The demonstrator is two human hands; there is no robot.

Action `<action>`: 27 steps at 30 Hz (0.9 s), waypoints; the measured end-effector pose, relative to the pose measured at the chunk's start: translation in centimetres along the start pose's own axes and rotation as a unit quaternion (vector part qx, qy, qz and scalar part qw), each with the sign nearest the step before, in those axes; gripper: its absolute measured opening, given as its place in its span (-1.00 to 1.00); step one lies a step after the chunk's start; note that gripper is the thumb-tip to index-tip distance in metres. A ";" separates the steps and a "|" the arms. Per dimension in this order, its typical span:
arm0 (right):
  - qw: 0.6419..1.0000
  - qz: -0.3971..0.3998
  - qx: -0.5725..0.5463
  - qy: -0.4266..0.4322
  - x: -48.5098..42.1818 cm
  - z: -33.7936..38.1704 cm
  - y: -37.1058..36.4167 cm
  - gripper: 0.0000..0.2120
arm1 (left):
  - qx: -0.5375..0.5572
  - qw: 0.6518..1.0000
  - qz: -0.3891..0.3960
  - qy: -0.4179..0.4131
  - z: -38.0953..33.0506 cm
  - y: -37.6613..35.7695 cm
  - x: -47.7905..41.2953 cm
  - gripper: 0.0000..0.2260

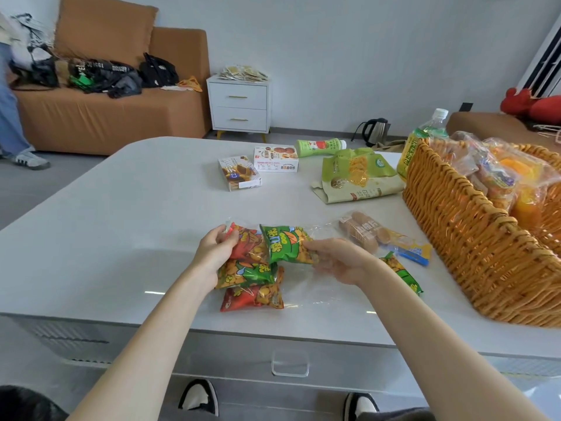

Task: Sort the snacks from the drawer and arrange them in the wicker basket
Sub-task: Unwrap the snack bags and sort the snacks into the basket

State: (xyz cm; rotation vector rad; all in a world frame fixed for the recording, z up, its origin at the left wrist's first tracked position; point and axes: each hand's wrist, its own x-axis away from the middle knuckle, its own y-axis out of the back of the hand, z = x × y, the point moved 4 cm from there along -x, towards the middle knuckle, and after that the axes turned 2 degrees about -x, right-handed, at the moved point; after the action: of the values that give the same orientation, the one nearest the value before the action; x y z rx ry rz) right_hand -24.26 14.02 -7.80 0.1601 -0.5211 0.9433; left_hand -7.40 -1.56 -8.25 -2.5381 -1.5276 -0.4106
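A clear plastic pack of small red and green snack bags [252,268] lies on the grey table [121,214] near its front edge. My left hand [214,249] grips the pack's left end at a red bag. My right hand [337,259] holds the green snack bag [283,243] at the pack's right side. The wicker basket [461,232] stands at the right with several wrapped snacks inside. The drawer [290,364] below the table edge is closed.
A roll of round biscuits [364,235], a loose green bag [403,273], a large green pouch [358,174], two small boxes [258,170], a green bottle [320,147] and a drink bottle [425,138] lie on the table. A sofa, nightstand and kettle stand behind.
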 end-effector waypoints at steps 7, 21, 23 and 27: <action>0.998 -0.032 0.034 0.050 0.1 -0.4 -0.8 -0.91 | -0.038 0.998 0.035 -0.030 0.1 -1.7 0.5 -0.45; 0.996 -0.022 0.048 0.074 1.6 0.3 -0.3 -0.84 | -0.360 0.926 0.052 -0.103 -0.5 -2.5 2.2 -0.30; 0.990 -0.005 0.119 0.073 2.1 0.7 0.3 -0.75 | -0.439 0.889 0.021 -0.129 -0.8 -2.7 2.4 -0.32; 0.912 -0.135 0.335 0.193 3.9 2.1 3.2 -0.77 | -0.485 0.835 0.014 -0.261 -2.2 -4.5 3.3 -0.48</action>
State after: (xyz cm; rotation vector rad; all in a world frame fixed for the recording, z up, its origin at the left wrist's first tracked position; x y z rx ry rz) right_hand -25.72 17.97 -4.32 0.6344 0.2080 0.8213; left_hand -10.26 2.73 -5.23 -3.7042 -1.7272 -0.6567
